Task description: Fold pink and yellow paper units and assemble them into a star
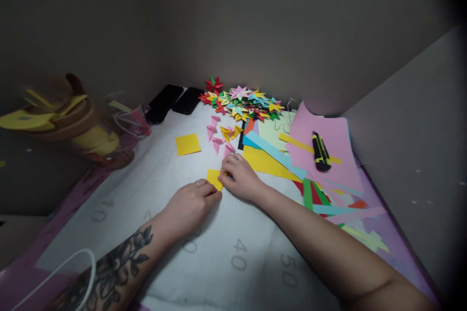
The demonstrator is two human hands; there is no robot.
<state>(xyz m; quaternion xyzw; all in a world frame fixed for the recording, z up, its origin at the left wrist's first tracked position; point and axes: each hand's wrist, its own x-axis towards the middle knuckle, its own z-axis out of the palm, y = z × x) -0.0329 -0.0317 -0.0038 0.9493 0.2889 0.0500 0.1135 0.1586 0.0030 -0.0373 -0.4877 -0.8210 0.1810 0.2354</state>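
Observation:
Both of my hands meet at a small piece of yellow paper (214, 178) on the white numbered mat (146, 175). My left hand (195, 201) has its fingers closed at the paper's near edge. The fingers of my right hand (239, 177) pinch its right side and cover part of it. Beyond them to the left lies a flat yellow paper square (188, 144). Several folded pink paper pieces (216, 144) and folded yellow pieces (231, 132) sit just past my right hand.
A heap of multicoloured paper stars (241, 102) lies at the back. Pink sheets (330, 155) with a utility knife (321, 151) are on the right, near loose paper strips (273, 150). Two black phones (187, 100) lie back left; a brown and yellow cup (87, 126) stands left.

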